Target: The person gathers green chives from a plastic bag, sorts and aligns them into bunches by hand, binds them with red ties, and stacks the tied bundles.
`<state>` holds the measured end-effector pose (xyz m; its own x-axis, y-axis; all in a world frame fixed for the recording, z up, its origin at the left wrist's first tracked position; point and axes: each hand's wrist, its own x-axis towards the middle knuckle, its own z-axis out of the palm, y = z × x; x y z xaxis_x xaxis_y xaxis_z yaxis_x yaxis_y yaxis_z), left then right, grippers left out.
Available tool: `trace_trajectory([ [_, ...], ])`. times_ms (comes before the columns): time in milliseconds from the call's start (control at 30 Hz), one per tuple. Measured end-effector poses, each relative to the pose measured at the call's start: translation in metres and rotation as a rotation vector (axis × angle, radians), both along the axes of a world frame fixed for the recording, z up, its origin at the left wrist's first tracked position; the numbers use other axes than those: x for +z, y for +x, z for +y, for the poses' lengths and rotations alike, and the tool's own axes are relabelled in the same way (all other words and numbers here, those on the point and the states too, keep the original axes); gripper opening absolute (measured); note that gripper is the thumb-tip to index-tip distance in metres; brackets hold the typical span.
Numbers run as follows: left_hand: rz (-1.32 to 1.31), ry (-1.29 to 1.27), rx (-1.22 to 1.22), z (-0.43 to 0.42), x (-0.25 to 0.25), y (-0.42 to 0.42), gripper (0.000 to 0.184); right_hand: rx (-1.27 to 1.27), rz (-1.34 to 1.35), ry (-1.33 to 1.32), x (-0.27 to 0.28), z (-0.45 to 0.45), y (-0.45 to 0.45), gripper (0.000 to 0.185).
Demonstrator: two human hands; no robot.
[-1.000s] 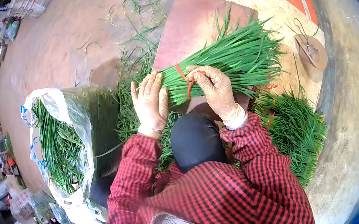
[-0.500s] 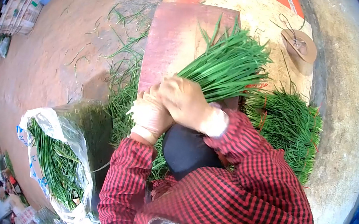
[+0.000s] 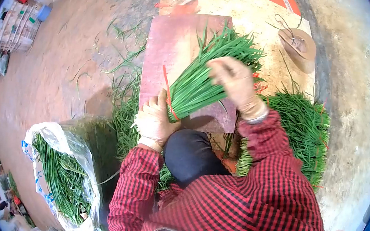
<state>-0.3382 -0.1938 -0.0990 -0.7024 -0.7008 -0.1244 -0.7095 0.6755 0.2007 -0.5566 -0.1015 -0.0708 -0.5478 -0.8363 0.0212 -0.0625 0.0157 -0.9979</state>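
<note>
A bunch of long green chives [image 3: 197,89] lies slanted over the board, leaf tips pointing up and to the right. Round its lower end runs a red tie [image 3: 168,92], one end sticking up. My gloved left hand [image 3: 154,120] is closed about the cut base of the bunch, beside the tie. Over the leaves hovers my gloved right hand [image 3: 239,87], smeared by motion; whether it touches them or holds anything is unclear. More tied chives [image 3: 296,133] are stacked at the right, by my right sleeve.
A reddish board [image 3: 164,43] lies under the bunch. At the upper right rests a tan hat [image 3: 299,45] with a cord. Loose chives [image 3: 127,94] litter the floor to the left. An open plastic bag [image 3: 56,132] full of chives stands at the lower left.
My right hand has left my left hand and moved up and right over the leaves. The red tie round the base now shows. My left hand keeps hold of the bunch.
</note>
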Motion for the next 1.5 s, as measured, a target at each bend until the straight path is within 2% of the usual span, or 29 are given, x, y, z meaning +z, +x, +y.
trace_trajectory([
  [67,0.048,-0.042,-0.016,0.001,-0.004,0.002,0.103,-0.141,0.169,0.092,-0.006,0.023,-0.044,0.023],
  [100,0.051,-0.042,-0.020,0.001,-0.006,0.003,0.103,-0.204,0.197,0.216,-0.007,0.035,-0.066,0.023],
  [133,0.059,-0.058,-0.025,0.001,-0.009,0.004,0.103,-0.274,0.144,0.222,-0.009,0.040,-0.079,0.025],
  [233,0.064,-0.071,-0.028,0.001,-0.009,0.004,0.102,-0.242,0.281,0.339,-0.002,0.043,-0.095,0.030],
  [267,0.057,-0.063,-0.022,0.001,-0.010,0.004,0.102,-0.188,0.341,0.367,-0.008,0.041,-0.100,0.039],
  [300,0.059,-0.064,-0.023,0.001,-0.010,0.004,0.102,-0.189,0.342,0.367,-0.014,0.037,-0.102,0.039],
  [367,0.048,-0.073,-0.024,0.001,-0.009,0.004,0.100,-0.101,0.570,0.522,-0.026,0.024,-0.105,0.044],
  [400,0.049,-0.074,-0.019,0.001,-0.008,0.004,0.100,-0.084,0.489,0.592,-0.017,0.017,-0.098,0.040],
  [500,0.057,-0.066,-0.008,0.001,-0.008,0.004,0.099,-0.029,0.626,0.629,-0.027,0.010,-0.106,0.030],
  [567,0.094,-0.070,-0.026,0.001,-0.008,0.004,0.098,-0.082,0.656,0.538,-0.041,0.015,-0.123,0.026],
  [633,0.099,-0.076,-0.029,0.001,-0.009,0.004,0.097,-0.316,0.775,0.519,-0.046,0.020,-0.152,0.029],
  [733,0.107,-0.084,-0.027,0.000,-0.008,0.004,0.096,-0.414,0.659,0.414,-0.030,0.015,-0.172,0.035],
  [767,0.104,-0.079,-0.024,0.001,-0.009,0.004,0.096,-0.412,0.660,0.416,-0.020,0.012,-0.168,0.035],
  [800,0.104,-0.075,-0.024,0.001,-0.009,0.004,0.096,-0.218,0.794,0.387,0.005,0.002,-0.148,0.038],
  [867,0.128,-0.079,-0.027,0.001,-0.010,0.005,0.096,-0.020,0.925,0.351,0.018,-0.017,-0.119,0.044],
  [933,0.131,-0.085,-0.027,0.001,-0.011,0.005,0.096,0.013,1.028,0.504,0.016,-0.031,-0.102,0.038],
  [1067,0.078,-0.061,-0.015,0.001,-0.008,0.005,0.096,0.013,1.143,0.523,-0.011,-0.041,-0.133,0.031],
  [1200,0.085,-0.034,-0.003,0.000,-0.007,0.004,0.097,-0.123,1.154,0.664,-0.019,-0.015,-0.172,0.031],
  [1267,0.128,-0.025,-0.001,-0.003,-0.004,0.005,0.093,-0.278,0.351,0.472,0.001,0.007,-0.159,0.033],
  [1300,0.126,-0.024,0.007,-0.007,-0.003,0.006,0.093,-0.197,0.225,0.356,0.012,0.017,-0.144,0.035],
  [1333,0.151,0.102,0.024,-0.017,-0.002,0.008,0.091,-0.132,0.176,0.353,0.019,0.025,-0.121,0.035],
  [1400,0.199,0.295,0.068,-0.036,0.003,0.013,0.088,0.273,-0.043,0.324,0.019,0.040,-0.065,0.028],
  [1433,0.316,0.394,0.094,-0.041,0.013,0.015,0.085,0.402,-0.159,0.488,0.010,0.044,-0.035,0.028],
  [1467,0.510,0.600,0.163,-0.045,0.006,0.019,0.083,0.581,0.273,0.320,-0.018,0.044,-0.012,0.037],
  [1500,0.705,0.801,0.226,-0.048,-0.001,0.022,0.082,0.647,0.179,0.392,-0.016,0.043,0.015,0.056],
])
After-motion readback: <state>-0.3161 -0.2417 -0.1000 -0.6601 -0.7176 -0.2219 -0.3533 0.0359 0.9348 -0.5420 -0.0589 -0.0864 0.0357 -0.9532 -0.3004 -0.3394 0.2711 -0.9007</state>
